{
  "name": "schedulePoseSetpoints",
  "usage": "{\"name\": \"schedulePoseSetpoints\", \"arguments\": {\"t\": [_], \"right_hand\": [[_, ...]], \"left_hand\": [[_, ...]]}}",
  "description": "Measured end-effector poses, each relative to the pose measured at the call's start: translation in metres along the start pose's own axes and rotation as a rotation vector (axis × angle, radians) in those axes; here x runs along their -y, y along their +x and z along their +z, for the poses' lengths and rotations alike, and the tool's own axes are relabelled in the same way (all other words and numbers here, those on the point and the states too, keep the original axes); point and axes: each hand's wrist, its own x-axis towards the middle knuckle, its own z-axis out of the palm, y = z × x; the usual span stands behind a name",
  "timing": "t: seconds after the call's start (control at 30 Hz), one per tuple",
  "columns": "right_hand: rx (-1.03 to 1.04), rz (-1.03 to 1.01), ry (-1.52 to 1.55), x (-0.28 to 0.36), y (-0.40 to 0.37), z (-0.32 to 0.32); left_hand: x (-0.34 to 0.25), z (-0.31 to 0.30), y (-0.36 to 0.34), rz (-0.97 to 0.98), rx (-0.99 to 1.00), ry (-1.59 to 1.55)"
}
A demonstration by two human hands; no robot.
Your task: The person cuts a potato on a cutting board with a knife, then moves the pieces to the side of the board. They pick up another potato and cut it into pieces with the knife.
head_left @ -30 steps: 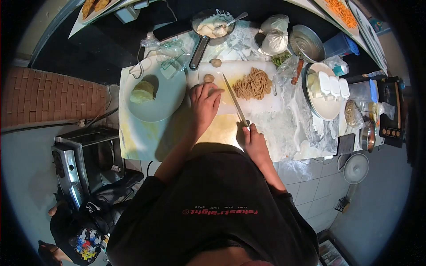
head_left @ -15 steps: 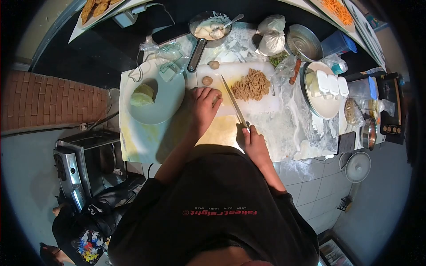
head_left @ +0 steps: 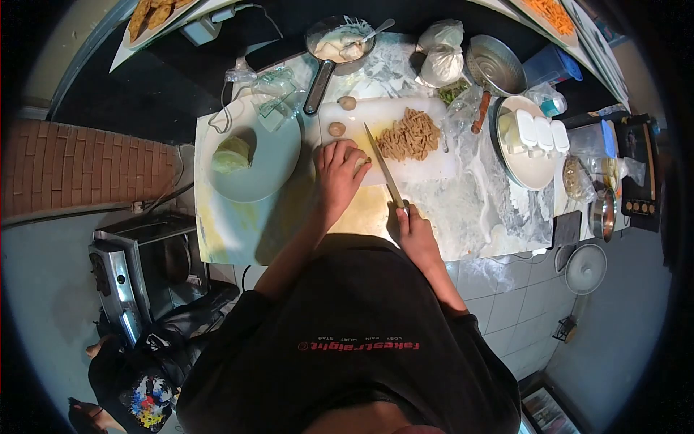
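Note:
My right hand [head_left: 413,226] is wrapped round the handle of a long knife [head_left: 385,168], whose blade points up and left over the white cutting board [head_left: 434,171]. Left of the blade, my left hand [head_left: 343,168] curls over a small pale piece on the board's lower left; the fingers mostly hide it. Strips of brown food [head_left: 410,135] lie heaped right of the blade. Two small round brown pieces, one [head_left: 337,129] just above my left hand and the other [head_left: 348,103] near the board's top edge, lie apart from the heap.
Left is a large plate [head_left: 271,170] with a cut green vegetable [head_left: 231,155]. Behind stand a pan [head_left: 320,85] of pale mixture, tied bags [head_left: 442,65] and a metal pot [head_left: 496,65]. White containers [head_left: 535,134] sit on a plate at right. Another person [head_left: 137,376] is at lower left.
My left hand has shifted slightly right, closer to the blade, and its fingers are more curled. The knife has moved slightly right with my right hand.

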Motion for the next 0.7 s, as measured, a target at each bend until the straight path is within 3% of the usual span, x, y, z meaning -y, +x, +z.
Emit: {"name": "schedulePoseSetpoints", "arguments": {"t": [0.2, 0.37, 0.7], "right_hand": [[-0.025, 0.000, 0.006, 0.001, -0.003, -0.001], [-0.018, 0.020, -0.034, 0.005, -0.004, -0.003], [-0.010, -0.013, -0.037, 0.000, -0.004, 0.006]], "left_hand": [[0.000, 0.000, 0.001, 0.067, 0.010, 0.059], [-0.006, 0.000, 0.001, -0.041, -0.022, -0.006], [-0.003, 0.008, -0.002, -0.063, -0.055, -0.031]]}}
